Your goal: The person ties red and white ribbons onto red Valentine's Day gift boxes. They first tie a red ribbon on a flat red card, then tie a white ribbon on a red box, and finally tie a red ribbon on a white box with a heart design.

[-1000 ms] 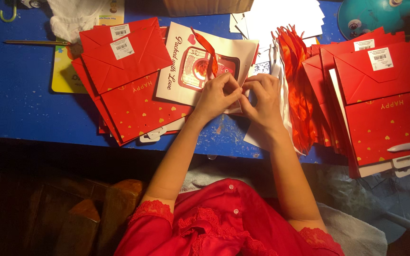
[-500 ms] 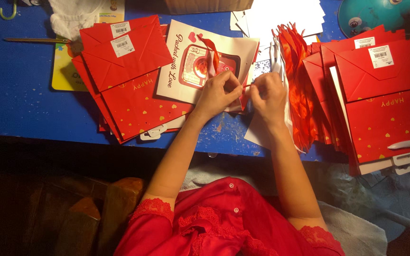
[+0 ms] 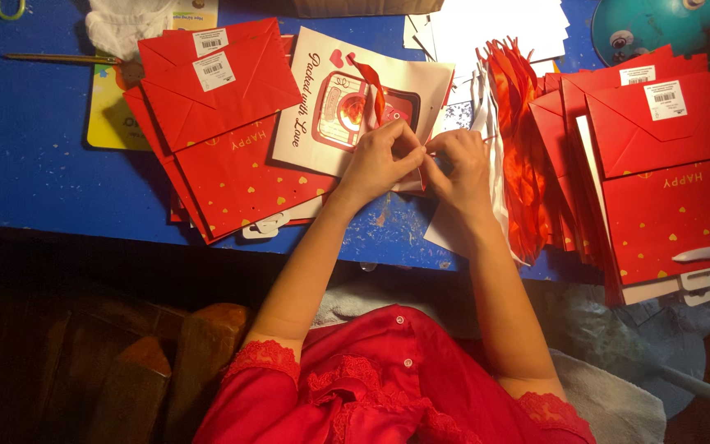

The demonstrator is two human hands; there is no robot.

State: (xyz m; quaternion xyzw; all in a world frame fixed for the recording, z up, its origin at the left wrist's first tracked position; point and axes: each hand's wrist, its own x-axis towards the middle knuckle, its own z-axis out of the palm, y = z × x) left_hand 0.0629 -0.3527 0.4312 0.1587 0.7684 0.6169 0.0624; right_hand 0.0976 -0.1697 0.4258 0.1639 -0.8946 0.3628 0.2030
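Pinching a red ribbon [image 3: 371,86] at the white bag's [image 3: 306,123] edge, left hand [image 3: 380,160] and right hand [image 3: 460,168] meet, fingers closed; the contact point is hidden.

Blue table [image 3: 34,156] under red bag stacks [image 3: 240,156]

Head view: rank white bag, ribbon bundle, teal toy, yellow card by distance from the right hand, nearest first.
1. White bag: at the right hand, under both hands.
2. Ribbon bundle: just to its right.
3. Teal toy: far right corner of the blue table.
4. Yellow card: far left, past the left red bag stack.
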